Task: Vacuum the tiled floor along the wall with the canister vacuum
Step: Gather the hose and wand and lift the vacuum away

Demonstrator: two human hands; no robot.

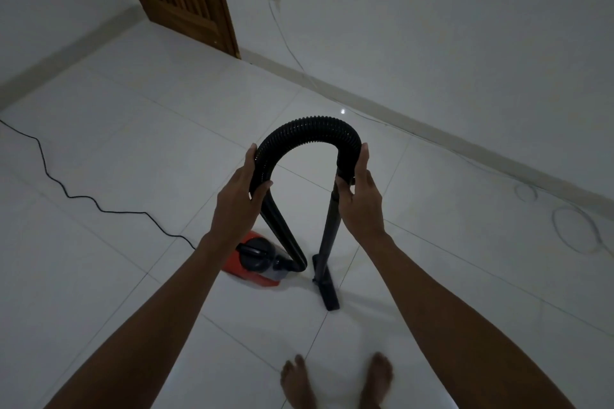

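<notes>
Our left hand (pixel 237 196) and right hand (pixel 360 196) grip the hose (pixel 309 129); the black cord (pixel 99 206) left of the vacuum (pixel 255 259) could snag.

The white tiled floor (pixel 133 149) carries a red canister vacuum (pixel 255 259) below the left grip, its floor nozzle (pixel 327 285) flat on the tiles below the right grip. A black cord (pixel 66 192) snakes off left of the grips; a thin white cable (pixel 574 236) coils to their right, near the wall. Two bare feet (pixel 335 382) stand nearest the camera.
</notes>
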